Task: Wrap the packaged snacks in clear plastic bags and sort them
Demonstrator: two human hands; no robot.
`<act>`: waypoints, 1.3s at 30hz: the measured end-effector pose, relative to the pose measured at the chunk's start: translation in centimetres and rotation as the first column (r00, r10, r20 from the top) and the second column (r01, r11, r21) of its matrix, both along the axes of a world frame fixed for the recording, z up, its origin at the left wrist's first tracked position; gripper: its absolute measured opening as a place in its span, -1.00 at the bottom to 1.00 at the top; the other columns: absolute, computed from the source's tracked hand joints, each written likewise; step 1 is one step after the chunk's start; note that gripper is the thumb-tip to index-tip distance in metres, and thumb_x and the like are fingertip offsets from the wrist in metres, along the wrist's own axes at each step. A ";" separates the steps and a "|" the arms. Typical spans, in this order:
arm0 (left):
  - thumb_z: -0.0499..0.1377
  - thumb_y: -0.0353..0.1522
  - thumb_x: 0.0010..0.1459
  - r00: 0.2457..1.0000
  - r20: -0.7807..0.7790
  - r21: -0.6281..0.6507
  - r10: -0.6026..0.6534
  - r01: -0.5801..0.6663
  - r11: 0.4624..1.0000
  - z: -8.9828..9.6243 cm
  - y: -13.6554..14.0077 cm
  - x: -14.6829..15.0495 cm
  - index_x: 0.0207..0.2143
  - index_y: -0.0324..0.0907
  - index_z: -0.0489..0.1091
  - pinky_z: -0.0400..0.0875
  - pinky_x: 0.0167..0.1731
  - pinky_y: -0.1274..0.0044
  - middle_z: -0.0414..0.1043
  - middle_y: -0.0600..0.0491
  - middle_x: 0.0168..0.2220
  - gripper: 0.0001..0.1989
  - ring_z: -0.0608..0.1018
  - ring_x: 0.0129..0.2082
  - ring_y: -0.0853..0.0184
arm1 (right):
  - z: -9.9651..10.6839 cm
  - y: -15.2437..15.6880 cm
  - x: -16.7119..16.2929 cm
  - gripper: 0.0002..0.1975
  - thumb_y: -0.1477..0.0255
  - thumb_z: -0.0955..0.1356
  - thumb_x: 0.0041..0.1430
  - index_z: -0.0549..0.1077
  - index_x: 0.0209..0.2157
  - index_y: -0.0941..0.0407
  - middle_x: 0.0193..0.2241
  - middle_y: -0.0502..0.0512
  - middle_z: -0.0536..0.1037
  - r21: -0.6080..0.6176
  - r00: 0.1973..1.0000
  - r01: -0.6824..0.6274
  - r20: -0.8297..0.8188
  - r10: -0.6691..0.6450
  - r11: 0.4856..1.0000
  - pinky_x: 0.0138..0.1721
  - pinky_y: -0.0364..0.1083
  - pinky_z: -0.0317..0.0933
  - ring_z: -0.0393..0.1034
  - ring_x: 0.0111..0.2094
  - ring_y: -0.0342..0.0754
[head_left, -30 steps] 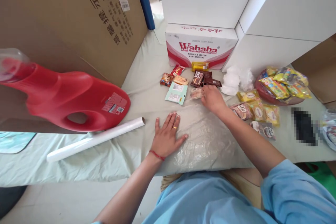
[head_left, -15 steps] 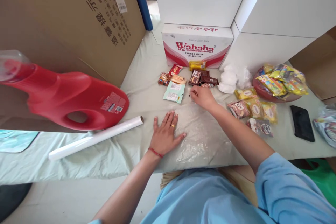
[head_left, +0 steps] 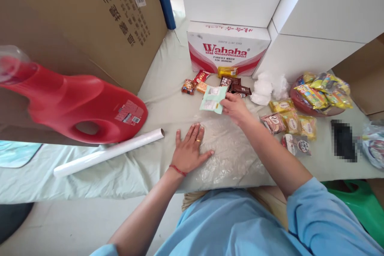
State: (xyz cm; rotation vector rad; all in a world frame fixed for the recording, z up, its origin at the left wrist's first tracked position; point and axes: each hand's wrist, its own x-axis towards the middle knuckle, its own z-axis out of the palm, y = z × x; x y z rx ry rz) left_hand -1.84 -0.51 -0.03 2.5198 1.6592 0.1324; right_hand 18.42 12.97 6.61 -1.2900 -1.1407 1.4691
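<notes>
Between the fingers of my right hand (head_left: 235,108) is the edge of a mint-green snack packet (head_left: 212,99), raised a little in front of the other snacks. My left hand (head_left: 190,150) lies flat with fingers spread, on the cloth and the edge of a clear plastic sheet or bag (head_left: 228,160). Beyond the packet lie a brown snack packet (head_left: 189,87), a red one (head_left: 201,76), an orange-beige one (head_left: 202,87), dark cocoa packets (head_left: 241,89) and a yellow packet (head_left: 227,71). The green packet covers part of this group.
A Wahaha carton (head_left: 228,50) stands at the back. On the left are a big red jug (head_left: 87,108), a white roll (head_left: 109,153) and a cardboard box (head_left: 90,20). Yellow packets (head_left: 291,122), crumpled white plastic (head_left: 261,89) and a bowl of snacks (head_left: 295,102) sit right.
My right hand has taken hold of the mint-green packet, which has moved right and up from the cloth. My left hand stays in place.
</notes>
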 end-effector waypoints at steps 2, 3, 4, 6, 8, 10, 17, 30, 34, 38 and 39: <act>-0.02 0.16 0.30 1.000 0.018 0.002 -0.003 0.003 1.000 -0.1 0.0 0.0 0.49 -0.19 -0.08 -0.41 0.39 -0.09 -0.09 -0.20 0.50 -0.08 0.07 0.48 -0.03 | 1.6 -1.9 2.4 -0.77 0.38 0.42 -0.03 0.48 -0.28 0.12 -0.59 -0.18 0.28 -0.027 0.993 -0.045 -0.107 0.042 0.999 -0.56 -0.22 -0.08 -0.03 -0.63 -0.27; -0.02 0.16 0.30 1.000 0.025 0.003 -0.005 0.005 1.000 -0.2 0.0 0.0 0.49 -0.20 -0.08 -0.42 0.39 -0.09 -0.10 -0.21 0.50 -0.08 0.07 0.48 -0.03 | 2.1 -3.0 3.5 -0.76 0.37 0.44 -0.06 0.48 -0.29 0.12 -0.60 -0.18 0.26 -0.050 0.988 -0.064 -0.146 0.056 0.997 -0.56 -0.22 -0.11 -0.08 -0.63 -0.28; -0.03 0.16 0.30 1.000 0.030 0.003 -0.005 0.005 1.000 -0.3 0.0 0.0 0.49 -0.21 -0.08 -0.43 0.39 -0.10 -0.11 -0.21 0.50 -0.08 0.07 0.48 -0.03 | 2.3 -4.1 4.5 -0.75 0.37 0.46 -0.07 0.48 -0.30 0.13 -0.59 -0.18 0.27 -0.079 0.983 -0.086 -0.169 0.071 0.993 -0.56 -0.22 -0.12 -0.10 -0.63 -0.29; -0.03 0.17 0.30 0.999 0.034 0.000 -0.003 0.003 1.000 -0.4 0.1 0.0 0.49 -0.22 -0.09 -0.45 0.38 -0.10 -0.12 -0.20 0.50 -0.07 0.07 0.48 -0.01 | 1.9 -6.3 6.0 -0.73 0.35 0.46 -0.07 0.50 -0.28 0.14 -0.57 -0.17 0.30 -0.148 0.982 -0.141 -0.145 0.119 0.979 -0.56 -0.21 -0.13 -0.13 -0.63 -0.30; -0.03 0.16 0.30 0.999 0.033 -0.002 0.001 -0.001 1.000 -0.4 0.1 0.0 0.49 -0.21 -0.09 -0.46 0.38 -0.10 -0.12 -0.20 0.50 -0.07 0.08 0.48 -0.01 | 0.7 -8.2 7.1 -0.71 0.30 0.44 -0.01 0.53 -0.24 0.15 -0.57 -0.14 0.32 -0.206 0.973 -0.229 -0.044 0.224 0.951 -0.56 -0.20 -0.11 -0.10 -0.63 -0.28; -0.03 0.16 0.30 1.000 0.029 -0.003 0.002 -0.002 1.000 -0.4 0.1 0.0 0.49 -0.21 -0.10 -0.46 0.39 -0.10 -0.13 -0.19 0.50 -0.07 0.07 0.48 -0.01 | -0.4 -9.5 7.9 -0.71 0.27 0.40 0.07 0.56 -0.21 0.16 -0.55 -0.08 0.38 -0.208 0.917 -0.298 0.207 0.340 0.932 -0.52 -0.18 0.00 0.06 -0.59 -0.21; 0.00 0.17 0.28 1.000 0.015 -0.001 -0.002 0.002 1.000 -0.6 0.1 -0.2 0.50 -0.18 -0.14 -0.38 0.39 -0.10 -0.12 -0.19 0.50 -0.05 0.07 0.48 -0.07 | -0.4 -11.0 8.0 -0.55 0.33 0.30 0.36 0.43 0.22 0.17 0.12 0.34 0.49 0.151 0.403 -0.478 0.913 0.063 0.865 0.08 0.11 0.32 0.42 0.07 0.17; -0.01 0.17 0.28 1.000 0.000 -0.011 0.002 -0.002 1.000 -0.4 0.2 -0.1 0.50 -0.17 -0.12 -0.38 0.39 -0.09 -0.10 -0.21 0.50 -0.05 0.08 0.48 -0.05 | -1.2 -9.6 5.9 -0.41 0.46 0.33 0.34 0.23 0.37 0.10 0.31 0.35 0.32 0.122 0.375 -0.711 0.899 0.226 0.692 0.26 0.24 0.18 0.18 0.30 0.20; 0.00 0.16 0.29 1.000 -0.006 -0.011 0.006 -0.006 1.000 -0.3 0.2 -0.1 0.50 -0.14 -0.11 -0.38 0.39 -0.10 -0.10 -0.20 0.50 -0.08 0.09 0.47 -0.06 | 0.4 -8.0 3.9 -0.37 0.41 0.50 0.14 0.39 0.24 0.18 0.05 0.36 0.51 -0.100 0.147 -0.690 0.950 0.274 0.717 0.11 0.15 0.23 0.31 0.11 0.26; 0.02 0.15 0.28 1.000 0.005 -0.020 -0.010 0.010 1.000 -0.2 0.1 0.0 0.49 -0.07 -0.07 -0.43 0.39 -0.09 -0.06 -0.13 0.49 -0.11 0.05 0.49 -0.04 | 1.0 -7.7 4.3 -0.74 0.37 0.48 0.19 0.56 -0.10 0.16 -0.15 0.28 0.56 -0.148 0.072 -0.646 0.965 0.254 0.749 -0.04 0.03 0.22 0.37 -0.05 0.19; 0.02 0.15 0.28 1.000 0.010 -0.021 -0.012 0.012 1.000 -0.2 0.1 0.0 0.49 -0.08 -0.06 -0.43 0.39 -0.09 -0.06 -0.13 0.49 -0.11 0.04 0.49 -0.04 | 1.0 -7.7 4.9 -0.80 0.37 0.45 0.22 0.57 -0.14 0.14 -0.16 0.26 0.56 -0.150 0.071 -0.634 0.966 0.250 0.759 -0.06 0.00 0.21 0.38 -0.08 0.17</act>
